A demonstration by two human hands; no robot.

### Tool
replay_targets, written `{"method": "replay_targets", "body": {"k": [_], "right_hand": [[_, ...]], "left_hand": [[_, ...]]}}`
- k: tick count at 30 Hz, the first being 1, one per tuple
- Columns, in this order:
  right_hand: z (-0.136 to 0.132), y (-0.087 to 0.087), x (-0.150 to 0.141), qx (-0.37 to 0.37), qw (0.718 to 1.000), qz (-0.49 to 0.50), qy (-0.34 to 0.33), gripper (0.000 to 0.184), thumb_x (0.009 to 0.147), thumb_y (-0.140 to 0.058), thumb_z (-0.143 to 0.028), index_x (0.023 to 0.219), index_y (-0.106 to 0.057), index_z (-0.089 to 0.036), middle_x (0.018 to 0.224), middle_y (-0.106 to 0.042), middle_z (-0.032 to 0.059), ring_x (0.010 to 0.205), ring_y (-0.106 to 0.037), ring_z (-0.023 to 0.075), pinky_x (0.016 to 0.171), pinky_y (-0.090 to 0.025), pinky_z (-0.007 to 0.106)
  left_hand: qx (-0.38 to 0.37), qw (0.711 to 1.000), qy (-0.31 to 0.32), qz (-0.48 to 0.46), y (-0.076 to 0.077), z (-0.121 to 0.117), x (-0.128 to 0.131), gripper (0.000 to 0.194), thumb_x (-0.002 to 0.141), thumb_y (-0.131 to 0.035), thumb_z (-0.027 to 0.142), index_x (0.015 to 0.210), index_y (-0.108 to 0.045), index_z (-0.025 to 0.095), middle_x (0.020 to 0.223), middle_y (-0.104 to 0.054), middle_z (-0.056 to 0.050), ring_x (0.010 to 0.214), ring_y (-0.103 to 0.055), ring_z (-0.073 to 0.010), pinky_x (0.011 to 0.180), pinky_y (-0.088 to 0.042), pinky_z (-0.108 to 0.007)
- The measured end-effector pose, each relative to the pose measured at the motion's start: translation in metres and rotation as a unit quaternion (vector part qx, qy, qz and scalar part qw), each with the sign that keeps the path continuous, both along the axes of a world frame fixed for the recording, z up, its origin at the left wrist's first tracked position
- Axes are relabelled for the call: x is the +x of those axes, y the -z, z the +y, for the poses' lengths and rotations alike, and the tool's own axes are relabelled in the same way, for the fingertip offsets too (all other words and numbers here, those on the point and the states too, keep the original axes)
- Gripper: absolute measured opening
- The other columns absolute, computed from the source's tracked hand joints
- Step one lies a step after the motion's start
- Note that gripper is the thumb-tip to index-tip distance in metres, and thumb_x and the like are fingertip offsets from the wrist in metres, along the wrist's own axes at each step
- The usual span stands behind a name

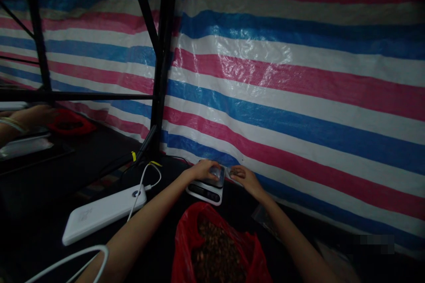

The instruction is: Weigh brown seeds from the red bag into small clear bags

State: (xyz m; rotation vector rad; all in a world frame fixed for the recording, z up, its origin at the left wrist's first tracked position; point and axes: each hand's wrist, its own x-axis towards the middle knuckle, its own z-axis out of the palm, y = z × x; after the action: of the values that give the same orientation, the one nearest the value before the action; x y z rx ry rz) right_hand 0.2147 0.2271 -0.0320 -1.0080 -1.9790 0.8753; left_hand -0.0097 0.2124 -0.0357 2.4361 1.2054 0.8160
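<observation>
A small white digital scale (206,192) with a dark display strip stands on the black table by the striped sheet. My left hand (204,170) is over its weighing plate, fingers curled round what looks like a small clear plastic bag (216,172). Just right of the scale, my right hand (245,178) pinches a little clump of brown dried pieces (234,171); their exact kind is too small to tell. In front of the scale, a red plastic bag (186,234) gapes wide, filled with many brown dried pieces (217,252).
A white power bank (104,214) with a white cable (142,181) lies at left. Beneath my right forearm is a clear plastic packet (264,219). A black metal frame (161,61) rises behind. Far left, another person's hand (36,117) is near a second red bag (75,122).
</observation>
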Motion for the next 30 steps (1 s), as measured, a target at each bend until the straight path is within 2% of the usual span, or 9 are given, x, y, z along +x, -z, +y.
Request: {"method": "replay_targets", "body": {"k": [4, 7, 9, 14, 18, 22, 25, 27, 30], "right_hand": [[-0.005, -0.012, -0.004, 0.046, 0.996, -0.072, 0.001, 0.031, 0.069, -0.061, -0.026, 0.097, -0.056, -0.014, 0.093, -0.066, 0.0084, 0.084, -0.062, 0.0192, 0.079, -0.047, 0.035], [-0.013, -0.03, -0.006, 0.14, 0.975, -0.171, 0.008, 0.033, 0.072, -0.059, -0.026, 0.103, -0.055, -0.017, 0.098, -0.064, 0.007, 0.087, -0.06, 0.0192, 0.08, -0.045, 0.034], [-0.021, -0.044, -0.009, 0.215, 0.942, -0.257, 0.016, 0.033, 0.075, -0.059, -0.027, 0.106, -0.055, -0.019, 0.102, -0.063, 0.0068, 0.092, -0.058, 0.0197, 0.081, -0.042, 0.034], [-0.042, -0.074, -0.022, 0.375, 0.823, -0.426, 0.022, 0.03, 0.08, -0.054, -0.023, 0.11, -0.053, -0.02, 0.104, -0.06, 0.0073, 0.098, -0.053, 0.0206, 0.083, -0.038, 0.034], [-0.051, -0.085, -0.035, 0.464, 0.74, -0.486, 0.02, 0.026, 0.083, -0.047, -0.016, 0.108, -0.052, -0.019, 0.098, -0.059, 0.0081, 0.093, -0.051, 0.0226, 0.077, -0.037, 0.035], [-0.056, -0.091, -0.041, 0.511, 0.688, -0.515, 0.012, 0.026, 0.084, -0.042, -0.011, 0.108, -0.053, -0.015, 0.097, -0.059, 0.0105, 0.089, -0.05, 0.0242, 0.072, -0.035, 0.035], [-0.062, -0.097, -0.037, 0.514, 0.692, -0.507, 0.026, 0.027, 0.084, -0.041, -0.01, 0.109, -0.052, -0.014, 0.099, -0.059, 0.0117, 0.09, -0.049, 0.0252, 0.073, -0.035, 0.036], [-0.07, -0.1, -0.03, 0.494, 0.726, -0.477, 0.028, 0.027, 0.084, -0.044, -0.015, 0.11, -0.052, -0.015, 0.101, -0.058, 0.0113, 0.094, -0.049, 0.0257, 0.075, -0.035, 0.037], [-0.088, -0.1, -0.017, 0.421, 0.796, -0.433, -0.048, 0.028, 0.082, -0.051, -0.025, 0.11, -0.052, -0.02, 0.107, -0.057, 0.008, 0.1, -0.048, 0.0238, 0.08, -0.036, 0.036]], "left_hand": [[-0.052, 0.989, 0.01, -0.136, -0.001, -0.002, 0.002, 0.055, 0.061, -0.07, 0.037, 0.11, -0.055, 0.016, 0.094, -0.064, -0.007, 0.086, -0.059, -0.0191, 0.077, -0.044, -0.028], [-0.119, 0.962, 0.043, -0.243, -0.003, -0.003, 0.005, 0.062, 0.06, -0.071, 0.036, 0.114, -0.05, 0.013, 0.09, -0.064, -0.008, 0.081, -0.059, -0.0174, 0.074, -0.045, -0.029], [-0.151, 0.943, 0.067, -0.288, -0.005, -0.004, 0.007, 0.062, 0.061, -0.071, 0.035, 0.114, -0.05, 0.012, 0.088, -0.063, -0.007, 0.078, -0.059, -0.0161, 0.072, -0.046, -0.029], [-0.155, 0.927, 0.077, -0.333, -0.009, -0.005, 0.007, 0.058, 0.062, -0.071, 0.035, 0.111, -0.051, 0.012, 0.084, -0.061, -0.005, 0.075, -0.058, -0.0136, 0.072, -0.045, -0.028], [-0.161, 0.925, 0.078, -0.334, -0.008, -0.002, 0.006, 0.054, 0.062, -0.071, 0.036, 0.108, -0.053, 0.012, 0.085, -0.061, -0.005, 0.077, -0.058, -0.0137, 0.075, -0.045, -0.028], [-0.142, 0.933, 0.077, -0.322, -0.007, 0.003, 0.005, 0.051, 0.062, -0.071, 0.036, 0.103, -0.055, 0.01, 0.085, -0.062, -0.006, 0.079, -0.058, -0.0147, 0.077, -0.045, -0.029], [-0.105, 0.951, 0.05, -0.287, -0.012, 0.002, 0.001, 0.05, 0.064, -0.069, 0.037, 0.104, -0.056, 0.01, 0.09, -0.063, -0.008, 0.082, -0.058, -0.0163, 0.077, -0.044, -0.028], [-0.07, 0.967, 0.02, -0.242, -0.016, 0.0, -0.004, 0.049, 0.065, -0.067, 0.038, 0.105, -0.058, 0.011, 0.092, -0.063, -0.008, 0.084, -0.058, -0.0175, 0.077, -0.044, -0.028], [-0.036, 0.989, -0.006, -0.14, -0.015, -0.002, -0.01, 0.047, 0.066, -0.065, 0.041, 0.103, -0.059, 0.012, 0.095, -0.063, -0.008, 0.087, -0.057, -0.0194, 0.079, -0.043, -0.029]]}}
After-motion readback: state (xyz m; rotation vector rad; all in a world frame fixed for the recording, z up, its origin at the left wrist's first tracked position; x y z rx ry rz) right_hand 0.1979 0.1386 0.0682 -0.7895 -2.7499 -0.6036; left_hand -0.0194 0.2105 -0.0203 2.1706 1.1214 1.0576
